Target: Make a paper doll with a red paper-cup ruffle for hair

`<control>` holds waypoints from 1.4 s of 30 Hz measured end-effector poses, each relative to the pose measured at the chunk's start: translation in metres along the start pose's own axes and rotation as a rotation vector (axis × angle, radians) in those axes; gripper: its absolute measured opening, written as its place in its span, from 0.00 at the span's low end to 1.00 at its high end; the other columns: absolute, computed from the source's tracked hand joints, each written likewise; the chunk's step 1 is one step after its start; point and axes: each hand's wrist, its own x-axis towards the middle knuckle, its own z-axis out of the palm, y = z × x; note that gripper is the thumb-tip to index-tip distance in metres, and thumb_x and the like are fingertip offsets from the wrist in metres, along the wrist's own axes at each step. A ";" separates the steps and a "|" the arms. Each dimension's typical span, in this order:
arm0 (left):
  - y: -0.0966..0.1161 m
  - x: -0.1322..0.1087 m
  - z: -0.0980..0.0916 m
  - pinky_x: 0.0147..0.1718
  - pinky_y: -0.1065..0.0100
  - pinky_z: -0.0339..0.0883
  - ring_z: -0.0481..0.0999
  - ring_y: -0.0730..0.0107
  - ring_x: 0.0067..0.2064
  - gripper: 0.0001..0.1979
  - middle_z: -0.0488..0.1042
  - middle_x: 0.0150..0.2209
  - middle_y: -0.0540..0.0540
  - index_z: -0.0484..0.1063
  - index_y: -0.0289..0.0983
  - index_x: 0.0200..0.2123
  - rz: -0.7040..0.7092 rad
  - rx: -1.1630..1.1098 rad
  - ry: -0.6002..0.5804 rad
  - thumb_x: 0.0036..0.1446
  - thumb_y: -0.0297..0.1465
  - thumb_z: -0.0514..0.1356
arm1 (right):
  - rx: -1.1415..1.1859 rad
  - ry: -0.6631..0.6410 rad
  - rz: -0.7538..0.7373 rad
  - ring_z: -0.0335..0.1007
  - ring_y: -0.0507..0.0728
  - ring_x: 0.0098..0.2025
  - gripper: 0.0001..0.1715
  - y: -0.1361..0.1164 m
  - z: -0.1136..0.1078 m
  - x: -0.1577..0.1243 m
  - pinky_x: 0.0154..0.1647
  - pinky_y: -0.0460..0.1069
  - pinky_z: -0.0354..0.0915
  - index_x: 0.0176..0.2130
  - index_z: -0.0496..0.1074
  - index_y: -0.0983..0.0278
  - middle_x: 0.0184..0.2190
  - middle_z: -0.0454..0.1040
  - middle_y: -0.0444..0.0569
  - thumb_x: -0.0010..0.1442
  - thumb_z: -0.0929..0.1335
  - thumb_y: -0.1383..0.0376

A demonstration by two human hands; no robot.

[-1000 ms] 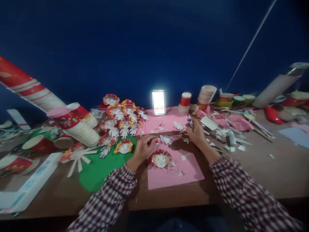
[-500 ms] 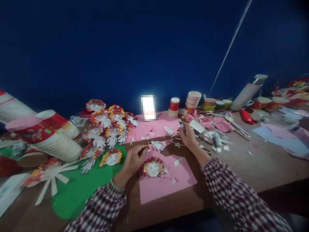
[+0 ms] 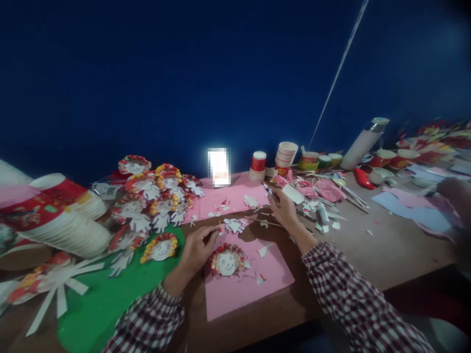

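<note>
My left hand (image 3: 196, 249) rests on the table edge of a pink sheet (image 3: 246, 287), its fingers pinched on a small red and white paper scrap just left of a paper face with a red and yellow curled rim (image 3: 227, 260). My right hand (image 3: 282, 207) lies farther back on the table, closed around a pen (image 3: 267, 189) whose tip points up and left. A white paper cutout of a hand (image 3: 234, 225) lies between my two hands. Checked sleeves cover both forearms.
A group of several finished paper faces (image 3: 154, 196) lies at the left on a green sheet (image 3: 99, 304). Long stacks of paper cups (image 3: 55, 220) lie at the far left. Upright cup stacks (image 3: 285, 156), a lit phone (image 3: 219, 167), scraps and another person's hand (image 3: 456, 193) are at the right.
The view has swung to the right, so everything sits lower and farther left. My hands keep their poses on the scrap and the pen. Another person's hand has come into view at the right.
</note>
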 end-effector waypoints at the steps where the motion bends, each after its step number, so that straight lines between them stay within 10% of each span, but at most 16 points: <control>1: 0.000 0.000 0.000 0.38 0.68 0.74 0.80 0.67 0.38 0.10 0.81 0.38 0.46 0.78 0.38 0.41 0.000 -0.001 -0.001 0.60 0.31 0.57 | -0.016 -0.005 -0.002 0.70 0.58 0.37 0.18 0.000 0.000 0.000 0.40 0.50 0.63 0.44 0.72 0.64 0.36 0.76 0.52 0.61 0.61 0.58; 42: 0.006 -0.004 0.000 0.39 0.66 0.73 0.79 0.67 0.38 0.11 0.80 0.38 0.44 0.77 0.37 0.43 0.045 0.029 -0.006 0.59 0.27 0.57 | -0.552 -0.281 0.059 0.74 0.63 0.43 0.23 0.006 -0.005 0.002 0.36 0.52 0.63 0.53 0.68 0.62 0.42 0.77 0.55 0.62 0.63 0.55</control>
